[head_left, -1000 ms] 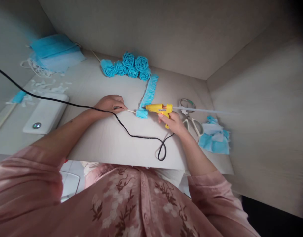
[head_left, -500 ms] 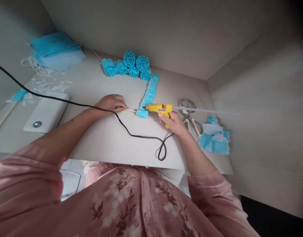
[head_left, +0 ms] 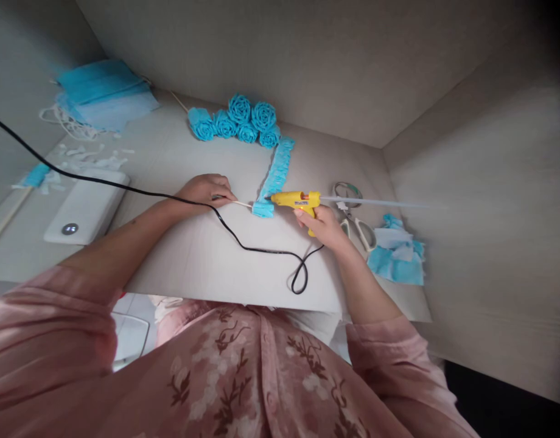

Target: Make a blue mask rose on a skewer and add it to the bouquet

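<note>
My left hand [head_left: 210, 190] pinches a thin wooden stick [head_left: 241, 203] close to the tabletop. At the stick's right end is a small roll [head_left: 263, 210] of light blue fabric. From that roll a gathered blue strip [head_left: 277, 170] runs away from me across the table. My right hand [head_left: 323, 226] is wrapped around the handle of a yellow hot glue gun [head_left: 296, 199]. Its nozzle is at the strip, just above the roll; whether it touches cannot be made out. A long clear glue stick [head_left: 366, 201] juts from the gun's back.
Several blue fabric roses [head_left: 240, 109] lie at the back. Face masks [head_left: 101, 91] are piled at the back left, above a white power bank [head_left: 86, 210]. Scissors [head_left: 364, 234], a tape roll [head_left: 348, 190] and fabric scraps [head_left: 396, 252] lie right. A black cord [head_left: 161, 196] crosses my left forearm.
The glue gun has shifted very slightly to the right with my right hand. My left hand, the stick and the strip look the same.
</note>
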A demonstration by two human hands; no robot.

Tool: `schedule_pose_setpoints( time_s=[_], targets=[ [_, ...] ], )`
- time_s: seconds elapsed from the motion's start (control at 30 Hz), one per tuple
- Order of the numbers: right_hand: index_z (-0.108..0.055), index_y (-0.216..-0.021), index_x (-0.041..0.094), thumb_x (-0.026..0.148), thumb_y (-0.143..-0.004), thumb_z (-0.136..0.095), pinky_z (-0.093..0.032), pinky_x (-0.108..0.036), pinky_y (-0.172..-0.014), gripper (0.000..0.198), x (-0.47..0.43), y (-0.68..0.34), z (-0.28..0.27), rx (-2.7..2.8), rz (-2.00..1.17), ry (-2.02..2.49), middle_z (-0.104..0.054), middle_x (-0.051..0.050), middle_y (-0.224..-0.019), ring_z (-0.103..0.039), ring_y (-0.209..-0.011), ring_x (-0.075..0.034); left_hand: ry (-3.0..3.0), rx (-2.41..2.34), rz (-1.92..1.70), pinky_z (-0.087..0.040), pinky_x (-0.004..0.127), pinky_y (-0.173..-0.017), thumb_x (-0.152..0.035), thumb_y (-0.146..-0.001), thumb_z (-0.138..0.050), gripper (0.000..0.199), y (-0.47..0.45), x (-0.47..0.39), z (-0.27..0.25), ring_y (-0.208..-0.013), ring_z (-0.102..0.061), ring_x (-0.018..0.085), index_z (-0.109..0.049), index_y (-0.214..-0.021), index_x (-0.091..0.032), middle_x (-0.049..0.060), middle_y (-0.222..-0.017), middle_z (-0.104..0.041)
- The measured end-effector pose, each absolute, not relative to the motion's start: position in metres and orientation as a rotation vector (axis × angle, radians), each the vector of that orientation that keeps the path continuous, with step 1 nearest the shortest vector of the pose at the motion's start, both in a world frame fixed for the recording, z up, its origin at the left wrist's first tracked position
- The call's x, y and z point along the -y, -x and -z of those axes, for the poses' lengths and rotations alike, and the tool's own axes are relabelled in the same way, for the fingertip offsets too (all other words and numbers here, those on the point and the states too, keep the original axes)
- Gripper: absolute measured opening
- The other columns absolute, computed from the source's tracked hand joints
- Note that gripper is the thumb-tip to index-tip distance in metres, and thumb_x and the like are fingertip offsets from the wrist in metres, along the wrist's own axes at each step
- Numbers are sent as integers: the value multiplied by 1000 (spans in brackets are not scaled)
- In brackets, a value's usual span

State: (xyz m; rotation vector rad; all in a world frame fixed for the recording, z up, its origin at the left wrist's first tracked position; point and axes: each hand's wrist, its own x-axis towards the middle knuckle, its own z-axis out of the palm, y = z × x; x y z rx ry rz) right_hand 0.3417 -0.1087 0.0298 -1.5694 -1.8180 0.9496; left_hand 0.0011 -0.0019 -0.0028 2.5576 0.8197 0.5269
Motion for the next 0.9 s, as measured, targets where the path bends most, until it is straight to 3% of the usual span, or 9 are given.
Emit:
schedule_pose_setpoints(
  time_s=[0.9],
  targets=[
    [-59, -61, 21, 58, -89, -58, -38, -31, -59, 47, 112, -352, -42, 1924, -926, 1586, -55, 0, -57, -49, -56, -15, -2540, -805, -551, -49, 24, -79, -35, -98, -55, 31, -1, 1, 3, -87, -67, 17, -83, -98, -22, 8, -97, -76]
  ],
)
